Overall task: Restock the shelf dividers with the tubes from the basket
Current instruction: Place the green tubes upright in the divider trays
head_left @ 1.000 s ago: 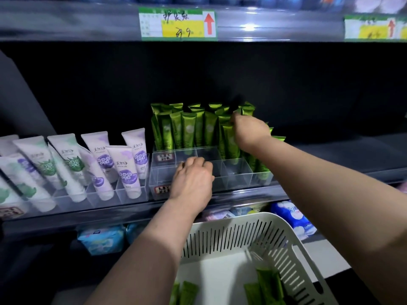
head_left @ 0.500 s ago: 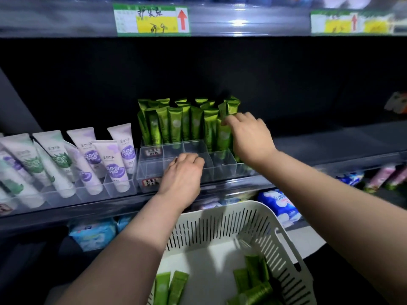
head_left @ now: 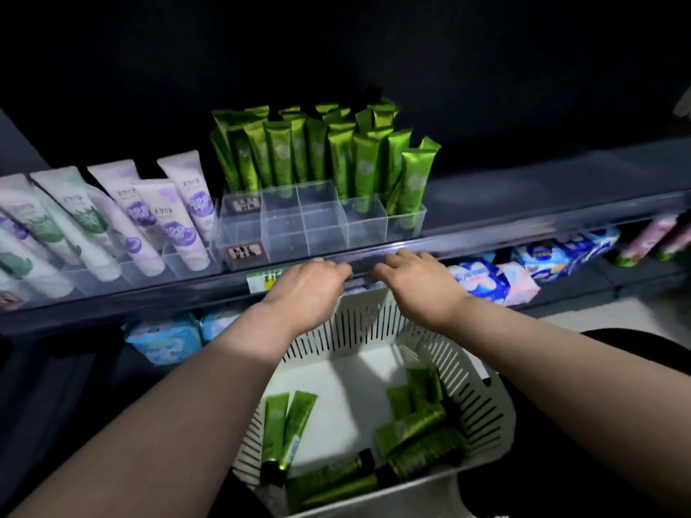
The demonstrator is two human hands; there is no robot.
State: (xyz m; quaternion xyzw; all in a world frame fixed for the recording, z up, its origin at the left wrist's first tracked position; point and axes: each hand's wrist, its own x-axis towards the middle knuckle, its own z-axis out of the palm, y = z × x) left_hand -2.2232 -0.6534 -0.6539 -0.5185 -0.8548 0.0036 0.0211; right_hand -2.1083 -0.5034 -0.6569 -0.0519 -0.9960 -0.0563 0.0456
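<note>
2 empty, loosely curled: left hand [head_left: 306, 289], right hand [head_left: 415, 284], near shelf rail [head_left: 523, 233], above basket [head_left: 499, 401] with tubes [head_left: 411, 428].

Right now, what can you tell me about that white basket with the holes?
The white plastic basket sits low, in front of the dark shelf. Its walls are slotted, its floor solid, its rim thick and rounded. Inside, shiny green tubes lie flat: two side by side at left, a loose pile at right and front. What it rests on is hidden.
</note>
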